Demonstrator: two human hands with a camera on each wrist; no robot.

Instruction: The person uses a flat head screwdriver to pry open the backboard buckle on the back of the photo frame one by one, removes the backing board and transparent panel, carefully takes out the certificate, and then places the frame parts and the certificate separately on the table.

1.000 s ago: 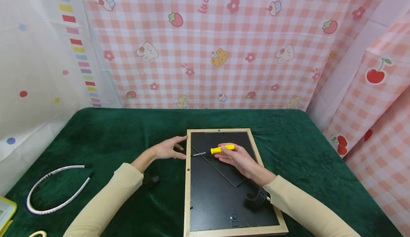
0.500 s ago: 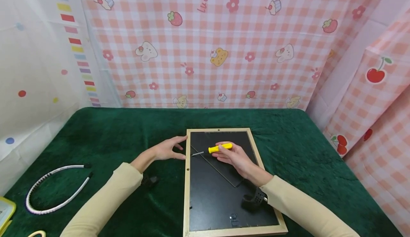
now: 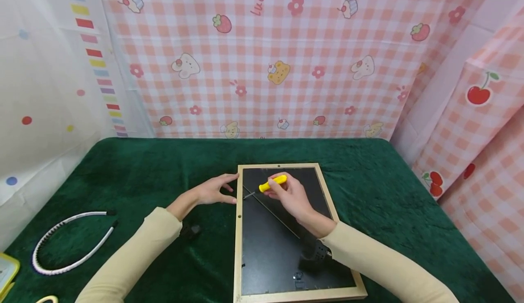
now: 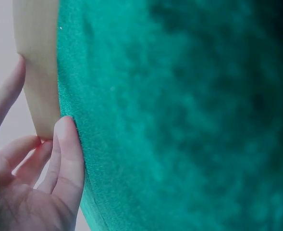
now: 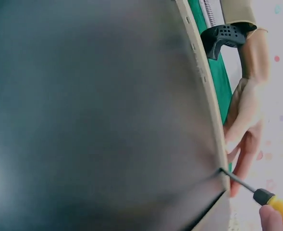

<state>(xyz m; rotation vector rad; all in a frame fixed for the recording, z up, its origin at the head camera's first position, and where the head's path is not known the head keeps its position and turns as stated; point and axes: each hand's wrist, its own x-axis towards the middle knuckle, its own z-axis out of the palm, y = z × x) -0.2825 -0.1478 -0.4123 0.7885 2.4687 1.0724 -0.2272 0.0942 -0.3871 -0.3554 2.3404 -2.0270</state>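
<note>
A picture frame (image 3: 239,248) with pale wooden sides lies back up, its black backing board (image 3: 282,262) inside. My right hand (image 3: 292,198) grips the yellow handle of a screwdriver (image 3: 273,183). In the right wrist view the screwdriver's shaft (image 5: 239,180) reaches the inner edge of the frame's left side, tip right where wood and board meet. My left hand (image 3: 214,190) rests with thumb and fingertips against the outside of that same side, fingers relaxed. The left wrist view has this hand (image 4: 40,187) touching the wooden side (image 4: 38,62).
Dark green cloth (image 3: 163,162) covers the table. A white headband (image 3: 61,271) lies at the left. A yellow-edged object (image 3: 10,271) and a yellow loop (image 3: 47,299) are cut off at the lower left. A pink checked curtain (image 3: 254,43) hangs behind.
My right hand has shifted left and slightly up, tilting the screwdriver more steeply while its tip stays near the frame's left side. The left hand keeps its place on the frame.
</note>
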